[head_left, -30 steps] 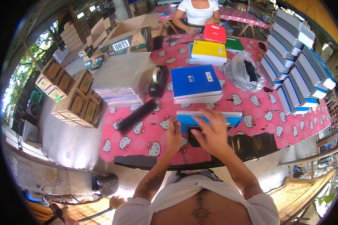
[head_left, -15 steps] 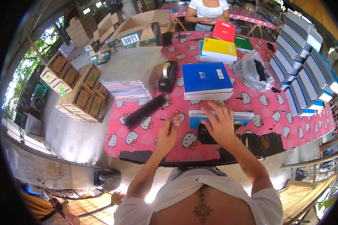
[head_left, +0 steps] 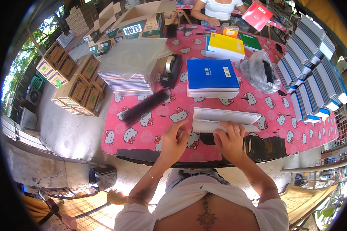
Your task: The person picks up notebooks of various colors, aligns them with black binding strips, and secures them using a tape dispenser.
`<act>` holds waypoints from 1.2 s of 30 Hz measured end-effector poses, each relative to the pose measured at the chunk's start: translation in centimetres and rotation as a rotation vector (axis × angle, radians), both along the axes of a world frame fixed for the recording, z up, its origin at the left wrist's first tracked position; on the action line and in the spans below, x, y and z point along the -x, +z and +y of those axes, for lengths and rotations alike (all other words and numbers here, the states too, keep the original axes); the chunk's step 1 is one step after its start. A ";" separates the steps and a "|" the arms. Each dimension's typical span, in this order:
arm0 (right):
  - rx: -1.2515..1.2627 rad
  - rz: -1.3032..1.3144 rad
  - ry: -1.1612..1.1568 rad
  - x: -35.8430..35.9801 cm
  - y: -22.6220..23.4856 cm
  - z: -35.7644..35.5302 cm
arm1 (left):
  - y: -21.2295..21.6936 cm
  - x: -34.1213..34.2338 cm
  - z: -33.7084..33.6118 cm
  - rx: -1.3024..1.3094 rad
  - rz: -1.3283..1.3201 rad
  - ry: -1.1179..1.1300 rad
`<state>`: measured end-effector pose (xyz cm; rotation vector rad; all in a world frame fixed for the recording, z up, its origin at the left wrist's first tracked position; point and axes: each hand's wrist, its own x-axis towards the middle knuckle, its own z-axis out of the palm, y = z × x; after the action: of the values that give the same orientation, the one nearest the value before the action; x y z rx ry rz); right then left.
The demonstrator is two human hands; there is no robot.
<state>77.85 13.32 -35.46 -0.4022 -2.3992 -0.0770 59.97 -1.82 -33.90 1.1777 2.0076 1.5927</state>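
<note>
In front of me a notebook [head_left: 216, 114] lies parted, its white inner faces showing and a row of punched holes along the edges. My right hand [head_left: 231, 140] grips its near flap, fingers bent over the edge. To the left of it, my left hand [head_left: 173, 142] is raised with curled fingers; a dark bit shows between them, too small to name. A bundle of thin black binding coils [head_left: 144, 108] lies beyond that hand. Farther off sits a stack of notebooks with a blue cover [head_left: 212, 77] on top.
A tape dispenser [head_left: 171, 73] stands beside a stack of notebooks [head_left: 125, 83] under clear sheets. On the right are a plastic bag [head_left: 260, 73] with black contents and tall notebook piles [head_left: 308, 69]. Cartons [head_left: 142, 29] stand at the back. A co-worker [head_left: 216, 11] holds a red notebook [head_left: 257, 16].
The notebook before me has gone from blue cover showing to parted white faces. My right hand has drawn nearer and closed on its near flap. The co-worker's red notebook has moved right.
</note>
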 end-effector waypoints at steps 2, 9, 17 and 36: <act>0.052 -0.019 0.012 -0.5 -0.2 -0.6 | -0.1 0.1 -0.1 -0.054 0.212 0.024; 0.184 -0.046 0.038 -0.5 0.6 -0.6 | -2.2 2.4 2.2 -0.022 0.226 -0.042; 0.226 -0.133 0.131 2.3 4.6 3.6 | -0.7 5.3 6.1 -0.013 0.451 -0.197; 0.152 -0.097 0.178 5.8 3.1 4.4 | -5.7 6.5 7.1 0.012 0.202 -0.252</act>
<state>72.08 17.70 -32.32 -0.2576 -2.5345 0.1708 53.49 5.26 -39.61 1.5722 1.8893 1.3842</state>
